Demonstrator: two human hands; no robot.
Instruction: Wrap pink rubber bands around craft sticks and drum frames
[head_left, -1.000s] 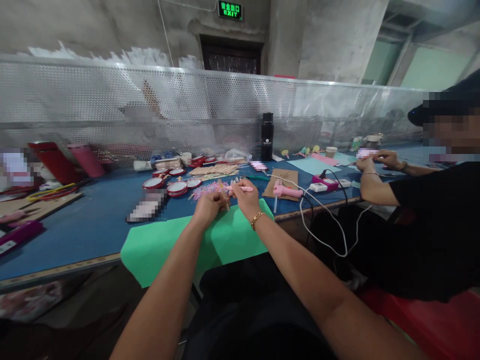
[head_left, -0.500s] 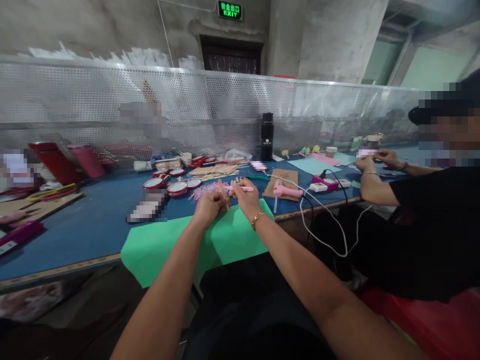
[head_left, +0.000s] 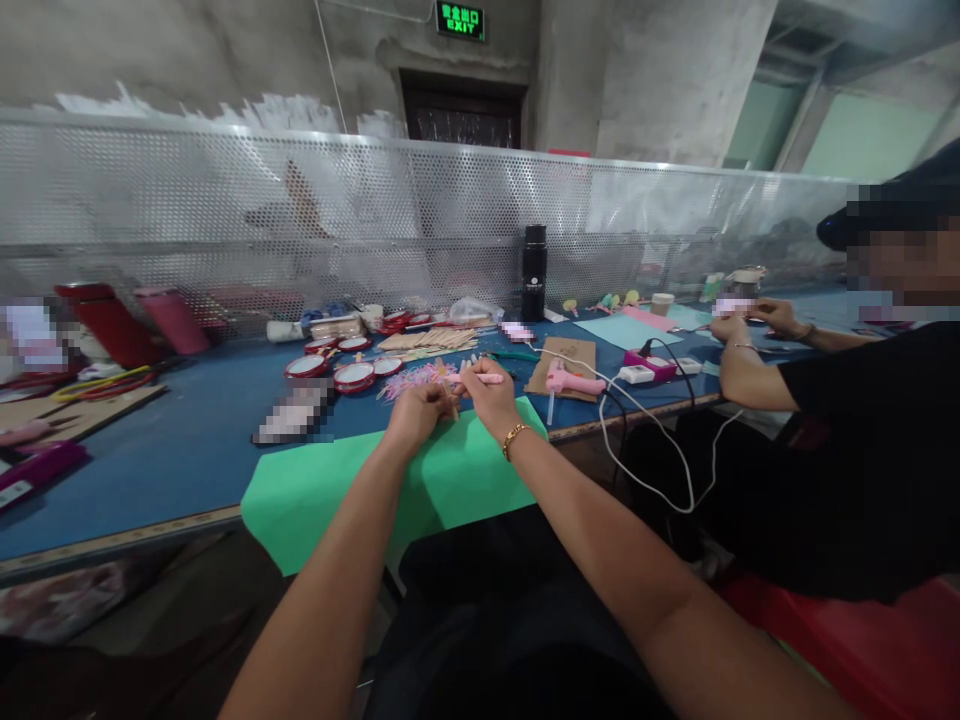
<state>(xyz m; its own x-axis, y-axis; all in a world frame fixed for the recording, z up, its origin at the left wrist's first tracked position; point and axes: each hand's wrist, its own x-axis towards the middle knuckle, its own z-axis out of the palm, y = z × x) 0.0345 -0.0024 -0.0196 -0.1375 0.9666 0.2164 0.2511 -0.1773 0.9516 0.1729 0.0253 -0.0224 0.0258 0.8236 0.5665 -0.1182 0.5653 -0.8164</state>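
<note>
My left hand (head_left: 417,412) is closed on a thin wooden stick (head_left: 450,398), held over the near edge of the blue table. Close on its right, my right hand (head_left: 489,393) grips a pink pen (head_left: 484,379) whose tip points left toward the stick. Green paper (head_left: 330,480) lies under my wrists and hangs over the table edge. Just behind my hands is a heap of pink and purple shreds (head_left: 401,380). Small red-rimmed drums (head_left: 354,376) stand to the left of it, and flat wooden sticks (head_left: 431,341) lie farther back.
A pink glue gun (head_left: 574,380) rests on cardboard (head_left: 577,353) at the right, with white cables (head_left: 652,487) hanging off the edge. A black bottle (head_left: 534,275) stands behind. At far right, another person's hands (head_left: 731,325) work. A phone (head_left: 294,412) lies left.
The pink pen and my right hand have shifted very slightly to the left, closer to the stick. My left hand has barely moved.
</note>
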